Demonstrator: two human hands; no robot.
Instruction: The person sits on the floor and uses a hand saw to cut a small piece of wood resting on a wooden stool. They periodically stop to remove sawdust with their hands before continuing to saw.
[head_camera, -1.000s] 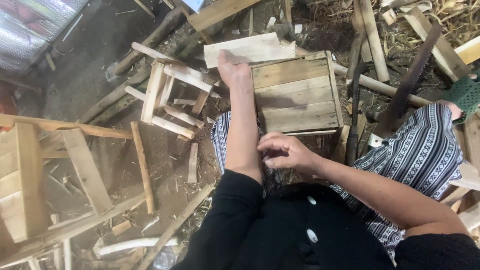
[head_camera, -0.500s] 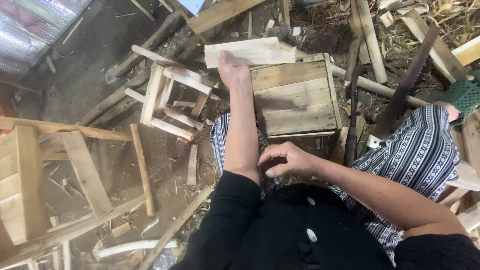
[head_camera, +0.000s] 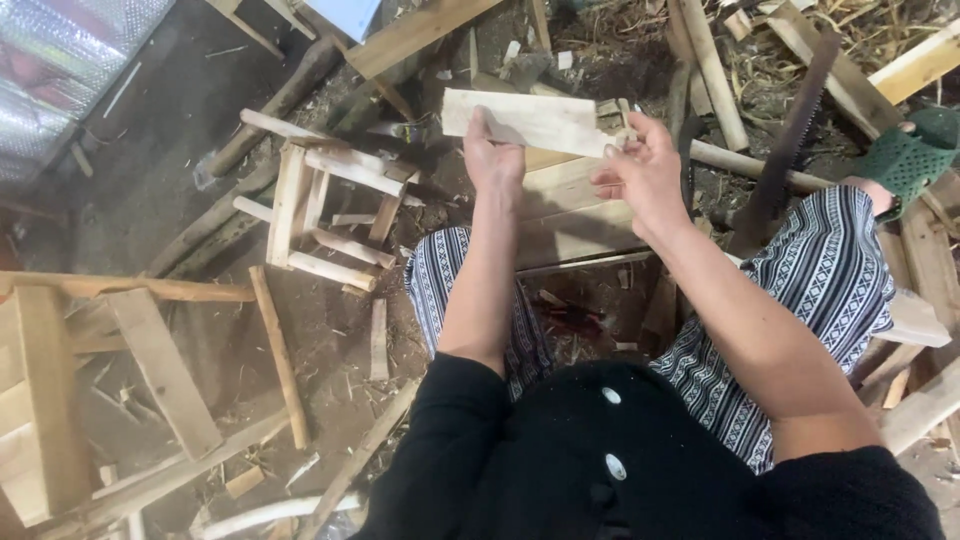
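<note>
Pale board (head_camera: 535, 122), gripped by 2 hands (head_camera: 495, 160) (head_camera: 640, 170), apparently above wooden stool (head_camera: 580, 215)

Pale wooden board (head_camera: 530, 120), black-and-white striped trousers (head_camera: 820, 290)

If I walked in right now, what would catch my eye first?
Probably the pale flat board held up in both hands, left hand at its near end, right hand at the far end, above a small wooden stool. A half-built stool frame lies to the left, a saw to the right.

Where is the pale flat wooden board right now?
Head view, upper centre: the pale flat wooden board is held between left hand and right hand, above the square wooden box.
</note>
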